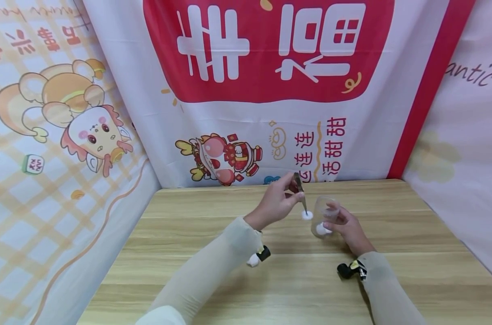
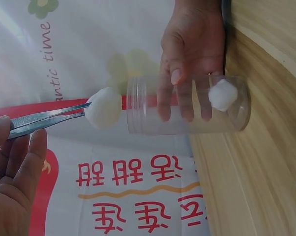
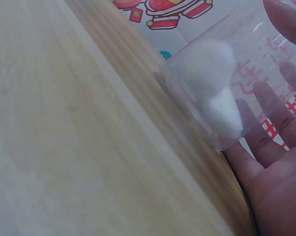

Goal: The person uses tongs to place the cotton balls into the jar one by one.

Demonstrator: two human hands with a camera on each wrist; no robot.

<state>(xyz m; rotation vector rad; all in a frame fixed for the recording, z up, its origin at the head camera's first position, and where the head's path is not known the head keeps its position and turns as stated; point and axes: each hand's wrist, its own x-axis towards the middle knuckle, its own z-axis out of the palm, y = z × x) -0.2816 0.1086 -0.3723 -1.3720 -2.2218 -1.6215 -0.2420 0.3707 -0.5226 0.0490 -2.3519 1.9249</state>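
My left hand pinches metal tweezers between thumb and fingers. Their tips grip a white cotton ball, just outside the mouth of a clear plastic jar. My right hand holds that jar by its side, fingers wrapped behind it and thumb in front. The jar stands upright, its base at the tabletop. White cotton lies at the jar's bottom; in the right wrist view it looks like two balls, while the left wrist view shows one clearly.
Another white cotton ball lies on the wooden table, beside the left wrist and partly behind its camera. A printed cloth hangs at the table's back edge, and more cloth hangs along both sides.
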